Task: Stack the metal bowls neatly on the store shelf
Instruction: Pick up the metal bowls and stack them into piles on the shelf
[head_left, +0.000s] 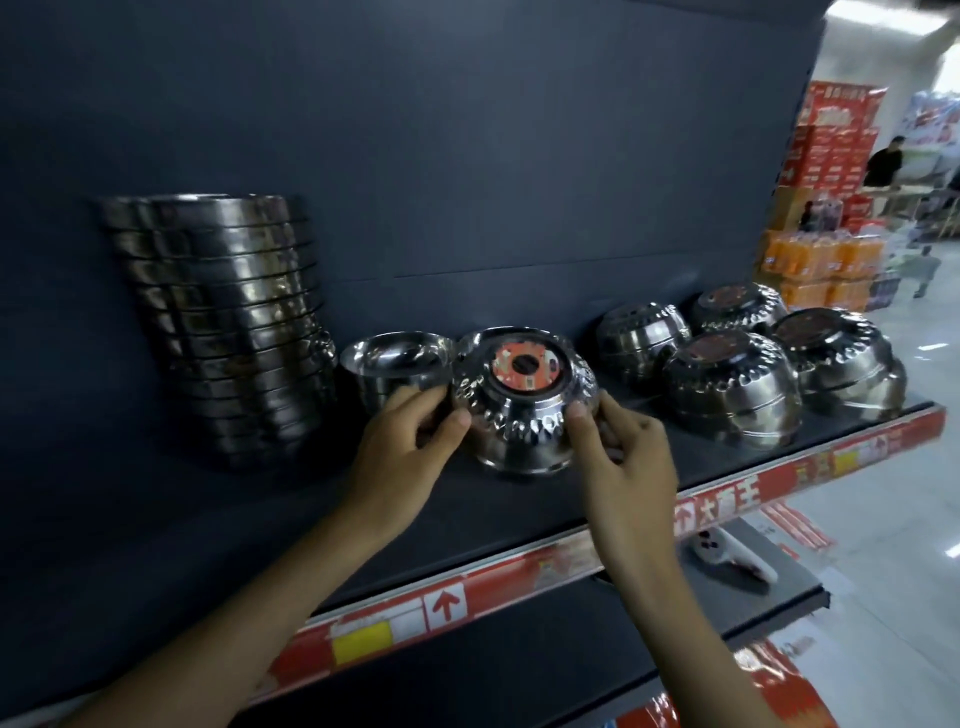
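An upside-down metal bowl (522, 400) with a red sticker on its base sits at the middle of the dark shelf (519, 493). My left hand (400, 447) grips its left side and my right hand (618, 452) grips its right side. Just behind on the left stands an upright bowl (389, 364), open side up. A tall leaning stack of nested metal bowls (228, 322) rises at the far left. To the right, several upside-down patterned bowls (732, 384) stand in a loose group, some doubled up.
The shelf's front edge carries a red price strip (447, 603) with arrows and a yellow tag. A lower shelf (769, 582) holds a white object. On the right, the store aisle shows orange and red product displays (821, 260) and people far off.
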